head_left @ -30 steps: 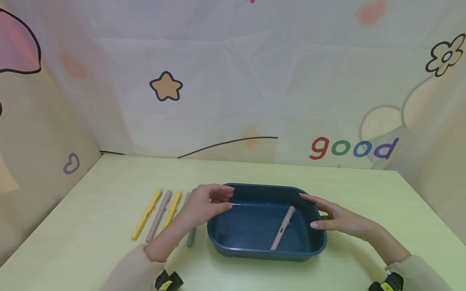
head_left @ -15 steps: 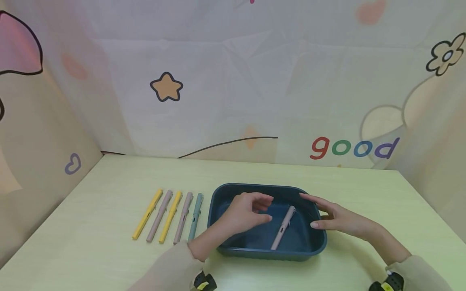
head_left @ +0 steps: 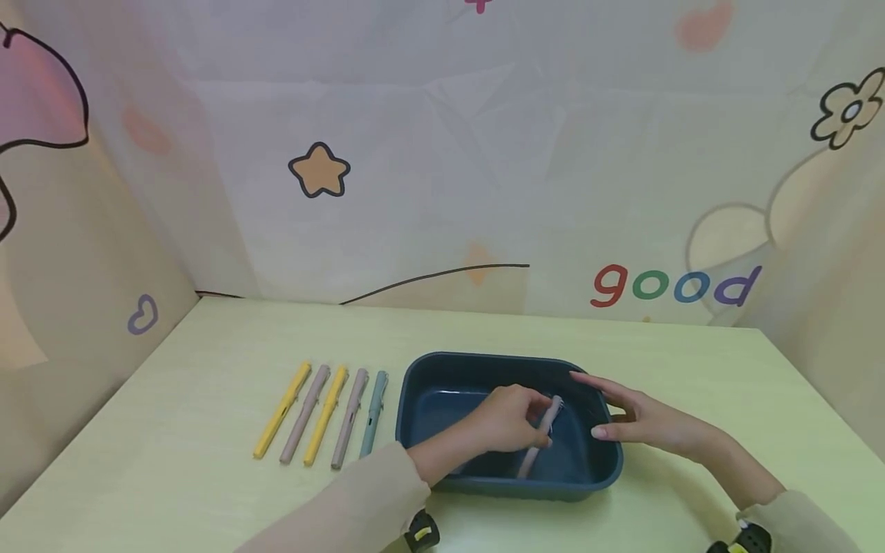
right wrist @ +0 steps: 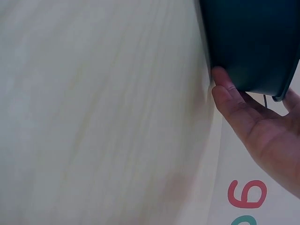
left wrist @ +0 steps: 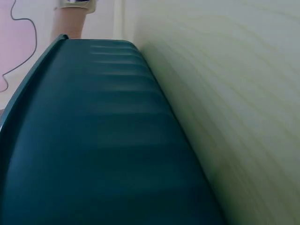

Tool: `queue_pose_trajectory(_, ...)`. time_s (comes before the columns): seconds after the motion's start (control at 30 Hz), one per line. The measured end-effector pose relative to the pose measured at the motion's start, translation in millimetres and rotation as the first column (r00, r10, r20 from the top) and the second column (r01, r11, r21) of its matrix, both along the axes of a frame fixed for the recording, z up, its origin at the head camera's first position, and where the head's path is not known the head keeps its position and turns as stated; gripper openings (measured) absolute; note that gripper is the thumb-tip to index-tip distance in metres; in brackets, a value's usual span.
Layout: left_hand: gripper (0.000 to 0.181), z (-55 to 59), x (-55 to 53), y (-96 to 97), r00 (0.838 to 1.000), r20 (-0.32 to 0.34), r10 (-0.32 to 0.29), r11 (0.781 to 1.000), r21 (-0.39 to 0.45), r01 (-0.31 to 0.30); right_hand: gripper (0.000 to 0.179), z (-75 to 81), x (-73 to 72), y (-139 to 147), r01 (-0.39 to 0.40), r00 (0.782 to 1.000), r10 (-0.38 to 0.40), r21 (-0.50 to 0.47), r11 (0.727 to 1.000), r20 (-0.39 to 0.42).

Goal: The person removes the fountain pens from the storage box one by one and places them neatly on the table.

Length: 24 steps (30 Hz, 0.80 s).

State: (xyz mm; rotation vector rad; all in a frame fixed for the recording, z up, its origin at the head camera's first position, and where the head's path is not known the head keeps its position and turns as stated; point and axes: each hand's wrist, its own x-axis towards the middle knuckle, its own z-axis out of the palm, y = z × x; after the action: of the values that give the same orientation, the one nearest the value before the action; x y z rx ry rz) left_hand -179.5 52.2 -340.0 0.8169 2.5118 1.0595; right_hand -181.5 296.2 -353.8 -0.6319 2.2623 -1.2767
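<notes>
A dark blue plastic basin point(head_left: 442, 415) stands on the table. Inside it, toward the right, lies a pale pinkish-grey pen point(head_left: 528, 462) on a slant. My left hand point(head_left: 508, 421) reaches into the basin, thumb and fingers curled at the pen's middle and partly covering it. The left wrist view has only the basin's outer wall point(left wrist: 103, 126), not the hand's fingers. At the basin's right end, my right hand point(head_left: 643, 412) holds the rim, its thumb over the edge. In the right wrist view its fingertips point(right wrist: 222, 77) touch the outer wall low down.
Left of the basin lie several pens in a slanted row: a yellow pen point(head_left: 282, 411), a grey-mauve pen point(head_left: 305, 415), another yellow pen point(head_left: 326, 415), another grey-mauve pen point(head_left: 349, 418) and a teal pen point(head_left: 374, 413). A printed cloth point(head_left: 429, 177) closes the table's back.
My left hand has moved right, from beside the basin's left rim to the pen inside, and its fingers have closed in. The right hand keeps its hold on the rim.
</notes>
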Motion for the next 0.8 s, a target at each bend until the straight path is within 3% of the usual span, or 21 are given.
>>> queue_pose_trajectory(0.37, 0.045, -8.3, 0.2, 4.7, 0.999, 0.021, -0.031, 0.995, -0.095, 0.033, 0.066, -1.3, 0.5, 1.5, 0.009, 1.0, -0.009, 0.012, 1.0, 0.003)
queue_pose_trajectory(0.57, 0.032, -17.1, 1.9, 6.6, 0.998, -0.05, -0.033, 0.986, -0.167, 0.025, 0.066, -1.5, 0.8, 1.6, 0.019, 0.999, -0.019, 0.018, 1.0, 0.026)
queue_pose_trajectory(0.8, 0.017, -19.9, 4.5, 7.0, 0.994, -0.105, -0.021, 0.971, -0.237, -0.005, 0.065, 0.3, 1.8, -1.2, -0.002, 1.0, 0.002, 0.002, 1.0, 0.007)
